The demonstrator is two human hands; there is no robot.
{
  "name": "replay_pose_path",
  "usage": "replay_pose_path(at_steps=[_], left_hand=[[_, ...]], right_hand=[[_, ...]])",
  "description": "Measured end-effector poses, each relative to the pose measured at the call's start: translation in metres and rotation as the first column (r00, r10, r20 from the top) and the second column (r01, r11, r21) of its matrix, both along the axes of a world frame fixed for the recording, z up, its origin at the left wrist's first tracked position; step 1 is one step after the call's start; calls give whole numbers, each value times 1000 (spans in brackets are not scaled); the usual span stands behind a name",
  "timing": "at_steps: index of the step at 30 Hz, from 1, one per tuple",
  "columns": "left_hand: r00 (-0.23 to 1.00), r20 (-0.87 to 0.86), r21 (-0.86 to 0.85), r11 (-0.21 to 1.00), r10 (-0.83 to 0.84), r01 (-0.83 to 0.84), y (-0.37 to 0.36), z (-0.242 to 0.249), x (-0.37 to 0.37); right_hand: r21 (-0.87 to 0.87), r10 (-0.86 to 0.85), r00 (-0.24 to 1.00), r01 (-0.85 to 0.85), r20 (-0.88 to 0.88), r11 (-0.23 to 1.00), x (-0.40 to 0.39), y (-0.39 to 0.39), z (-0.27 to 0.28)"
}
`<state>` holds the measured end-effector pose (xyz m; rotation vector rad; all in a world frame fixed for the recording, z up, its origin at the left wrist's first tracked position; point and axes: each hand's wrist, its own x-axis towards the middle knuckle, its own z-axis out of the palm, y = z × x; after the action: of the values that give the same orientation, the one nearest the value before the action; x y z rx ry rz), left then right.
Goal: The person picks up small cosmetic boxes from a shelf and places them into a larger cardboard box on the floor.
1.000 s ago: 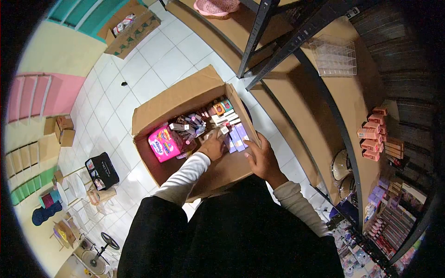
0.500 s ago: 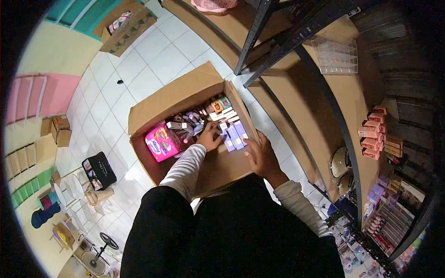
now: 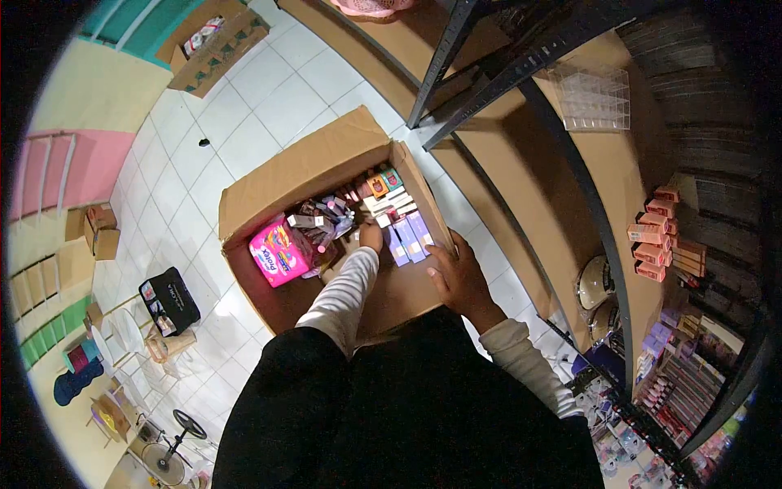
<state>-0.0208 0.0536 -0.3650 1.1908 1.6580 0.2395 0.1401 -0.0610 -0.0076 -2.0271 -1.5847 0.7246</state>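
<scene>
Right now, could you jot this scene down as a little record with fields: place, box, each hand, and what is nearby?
place: shop floor of white tiles beside wooden shelves
box: open brown cardboard box of small cosmetics packs
left hand: inside the box, on the small packs by the lilac cartons
right hand: resting on the box's near edge
nearby: pink plastic packet in the box
</scene>
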Motion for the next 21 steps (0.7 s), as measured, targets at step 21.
replay_pose_path(at_steps=[21], left_hand=[[696, -270, 207, 666, -665, 717, 25, 89, -26]], right_hand=[[42, -9, 1000, 10, -28, 999, 2, -5, 4]])
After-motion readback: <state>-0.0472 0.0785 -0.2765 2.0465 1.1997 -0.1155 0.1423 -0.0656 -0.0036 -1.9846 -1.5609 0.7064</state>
